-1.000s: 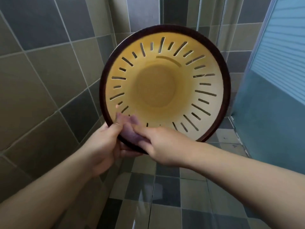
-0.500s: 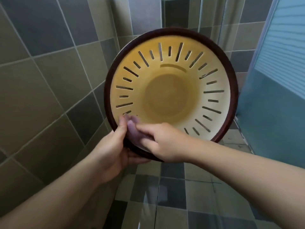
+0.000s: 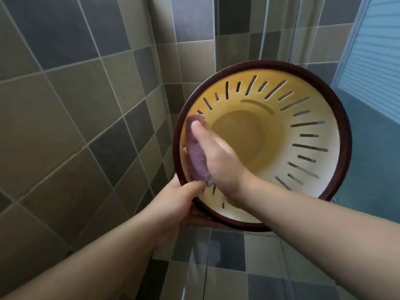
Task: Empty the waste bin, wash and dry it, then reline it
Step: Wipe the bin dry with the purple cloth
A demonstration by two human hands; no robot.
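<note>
Waste bin (image 3: 303, 191), cream inside with slots and a dark rim, held up tilted with its mouth facing the camera, in front of the tiled wall (image 3: 65, 126). Left hand (image 3: 173, 208) grips the bin's lower-left rim. Right hand (image 3: 218, 156) is inside the bin, clutching a purple cloth (image 3: 197, 156) against the left inner wall.

The waste bin (image 3: 281, 131) is being held up with its mouth facing the camera — the left hand (image 3: 179, 204) gripping its lower-left rim, the right hand (image 3: 218, 156) reaching inside, pressing a cloth (image 3: 195, 152) against the left inner wall. The tiled wall (image 3: 65, 105) is lying left and behind, the tiled floor (image 3: 227, 267) below.
</note>
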